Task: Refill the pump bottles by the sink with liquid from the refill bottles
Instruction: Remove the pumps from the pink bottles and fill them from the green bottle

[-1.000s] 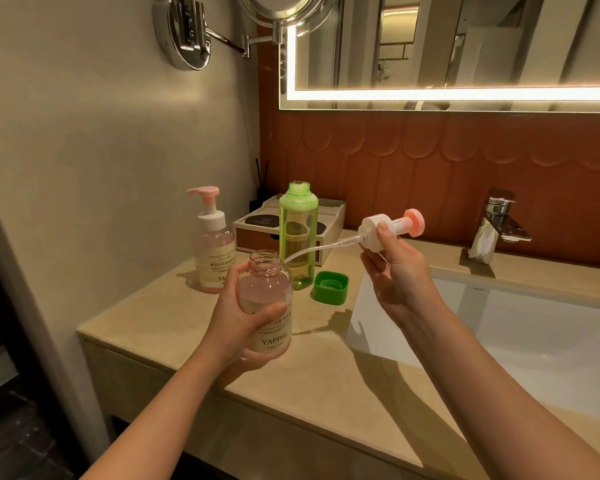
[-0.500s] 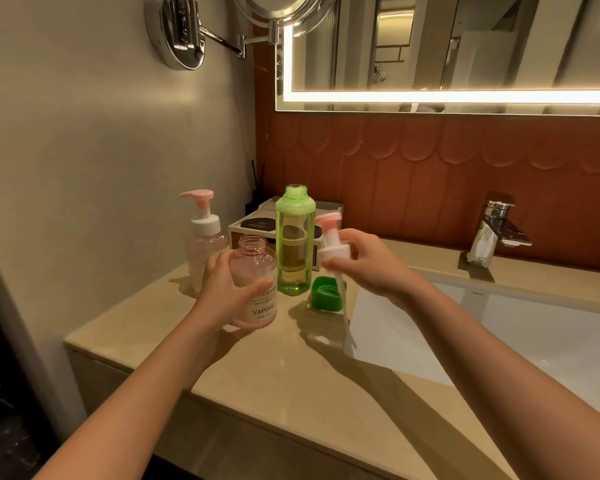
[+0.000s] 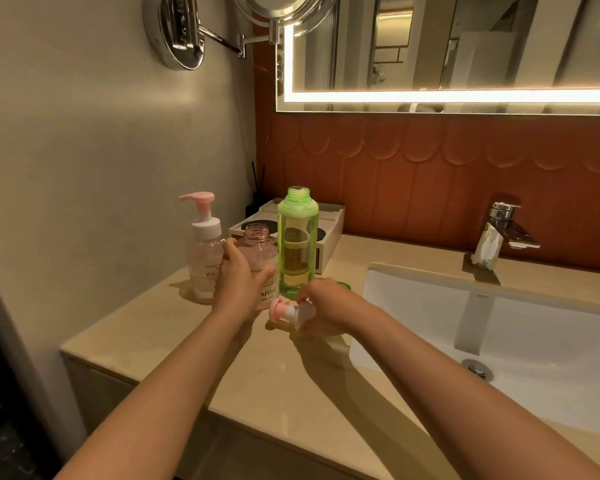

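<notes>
Left hand fingers wrapped round open pink bottle; right hand fingers gripping pump head

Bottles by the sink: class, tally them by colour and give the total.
Pink: 2, the pump bottle and the open bottle
Green: 1, the green bottle
Total: 3

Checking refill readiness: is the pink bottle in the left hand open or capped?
Open. The pink bottle has a bare threaded neck; a pump head is off, held in the right hand beside it.
</notes>
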